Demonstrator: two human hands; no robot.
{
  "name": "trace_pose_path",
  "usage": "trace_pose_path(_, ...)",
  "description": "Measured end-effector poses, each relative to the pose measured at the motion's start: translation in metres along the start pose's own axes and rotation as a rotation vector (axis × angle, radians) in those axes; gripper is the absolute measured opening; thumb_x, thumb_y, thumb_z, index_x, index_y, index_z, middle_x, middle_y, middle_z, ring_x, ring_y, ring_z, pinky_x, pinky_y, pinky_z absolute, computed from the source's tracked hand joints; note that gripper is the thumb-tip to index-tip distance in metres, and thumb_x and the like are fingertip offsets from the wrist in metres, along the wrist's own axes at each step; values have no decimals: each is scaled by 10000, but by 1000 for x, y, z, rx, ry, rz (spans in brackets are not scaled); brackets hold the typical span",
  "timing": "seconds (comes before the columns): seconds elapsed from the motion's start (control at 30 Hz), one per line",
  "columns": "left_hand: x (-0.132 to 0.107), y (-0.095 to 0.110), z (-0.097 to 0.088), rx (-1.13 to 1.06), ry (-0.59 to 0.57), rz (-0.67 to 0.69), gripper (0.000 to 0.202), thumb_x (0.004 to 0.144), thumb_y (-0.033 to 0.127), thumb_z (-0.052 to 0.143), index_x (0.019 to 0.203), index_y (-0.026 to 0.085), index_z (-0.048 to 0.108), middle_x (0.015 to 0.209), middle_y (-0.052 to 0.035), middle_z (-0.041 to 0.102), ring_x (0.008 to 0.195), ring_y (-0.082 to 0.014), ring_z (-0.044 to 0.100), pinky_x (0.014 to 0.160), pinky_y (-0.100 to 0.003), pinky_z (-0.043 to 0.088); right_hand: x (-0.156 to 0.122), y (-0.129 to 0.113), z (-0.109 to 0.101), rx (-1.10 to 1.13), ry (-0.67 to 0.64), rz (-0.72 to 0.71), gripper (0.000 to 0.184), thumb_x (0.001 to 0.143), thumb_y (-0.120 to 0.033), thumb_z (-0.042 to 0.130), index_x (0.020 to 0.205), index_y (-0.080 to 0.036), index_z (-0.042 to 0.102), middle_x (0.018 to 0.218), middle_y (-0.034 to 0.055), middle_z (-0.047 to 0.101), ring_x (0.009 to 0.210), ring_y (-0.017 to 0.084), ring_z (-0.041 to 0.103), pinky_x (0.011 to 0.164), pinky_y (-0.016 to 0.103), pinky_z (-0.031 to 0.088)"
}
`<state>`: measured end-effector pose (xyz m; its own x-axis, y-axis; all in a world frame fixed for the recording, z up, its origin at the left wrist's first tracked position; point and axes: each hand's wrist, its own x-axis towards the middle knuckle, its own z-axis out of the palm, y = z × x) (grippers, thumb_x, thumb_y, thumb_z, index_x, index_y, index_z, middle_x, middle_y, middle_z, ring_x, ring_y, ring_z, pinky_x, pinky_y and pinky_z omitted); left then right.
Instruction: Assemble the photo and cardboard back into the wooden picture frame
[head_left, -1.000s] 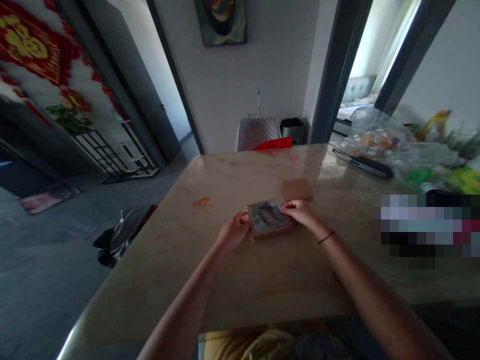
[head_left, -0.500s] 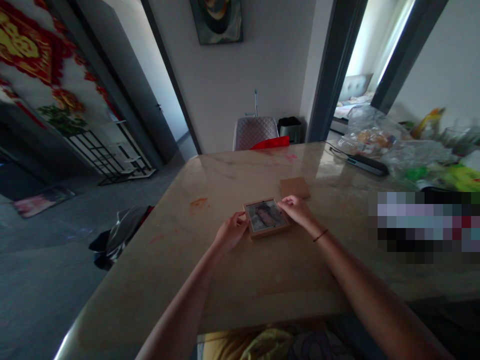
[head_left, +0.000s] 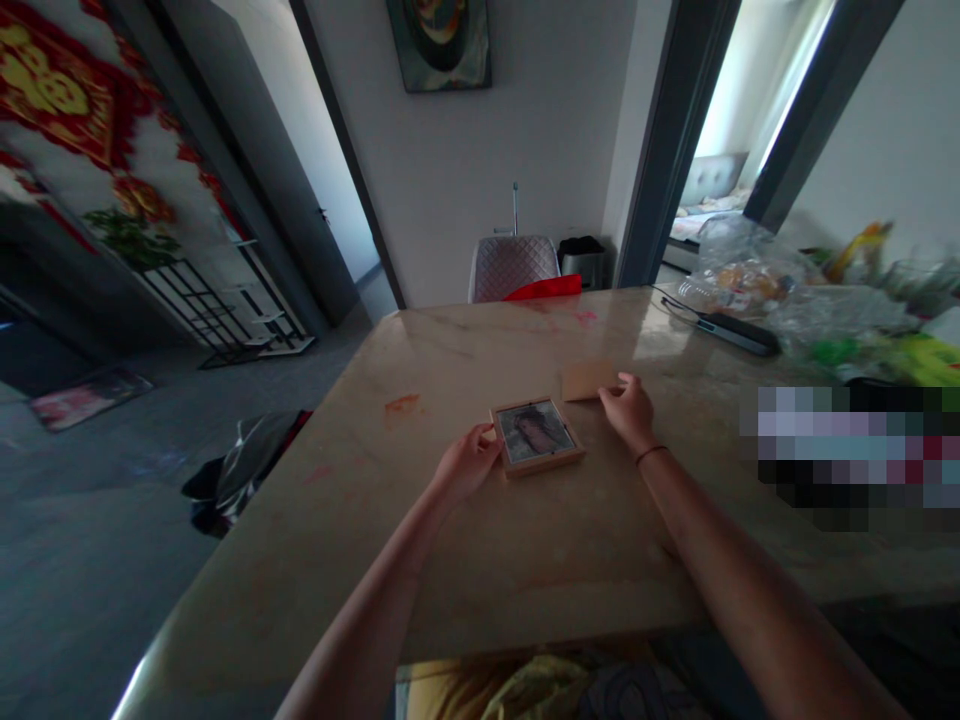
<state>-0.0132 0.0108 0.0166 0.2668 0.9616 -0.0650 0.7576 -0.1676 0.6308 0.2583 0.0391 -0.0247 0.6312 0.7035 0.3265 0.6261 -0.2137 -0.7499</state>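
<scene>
Supporting a picture frame (head_left: 535, 434), marbled tabletop (head_left: 510, 560), quilted chair (head_left: 514, 268) beyond, grey wall (head_left: 547, 130).

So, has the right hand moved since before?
Yes: against the orange stain on the table, the right hand moved right, from the picture frame to the brown board.

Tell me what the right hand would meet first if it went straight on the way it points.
Most likely the brown card: the right hand is at its right end, though whether they touch is hard to tell from this view.
</scene>
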Motion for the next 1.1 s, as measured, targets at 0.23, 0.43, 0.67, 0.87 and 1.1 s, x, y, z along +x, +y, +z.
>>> trace_pose_path(0.23,1,-3,2,-13,29,-19,454,829,391,422,1206,160,525,989,-87,679,862,-194,626,708,-259,432,6,-10,-7,493,-38,112,524,646,-305,576,1096,-38,595,859,155,693,707,236,660,669,329,506)
trace_pose_path(0.43,2,-2,2,-14,43,-21,454,830,402,413,1192,158,539,1017,-94,667,866,-198,627,716,-259,431,-8,-34,-25,649,-109,-59,428,674,-402,623,975,-99,651,882,123,702,792,216,656,728,323,514)
trace_pose_path(0.67,4,-5,3,-70,51,-22,399,859,307,336,1160,167,557,1029,-91,669,907,-189,617,757,-262,433,-26,-58,-45,525,-445,-504,216,731,-371,620,809,-188,703,879,63,705,848,182,642,823,321,489)
trace_pose_path(0.87,4,-6,4,-106,32,16,447,878,378,259,1088,143,576,926,-96,678,814,-192,626,731,-285,443,-27,-53,-42,461,-660,-564,155,745,-270,589,823,-206,706,896,36,709,886,169,645,867,332,471)
trace_pose_path(1.1,7,-10,5,-122,18,4,495,873,488,251,1033,168,593,914,-76,676,759,-183,628,682,-272,447,-23,-43,-39,329,-860,-619,290,635,-163,681,922,-200,692,1109,69,645,1094,203,561,1003,377,377)
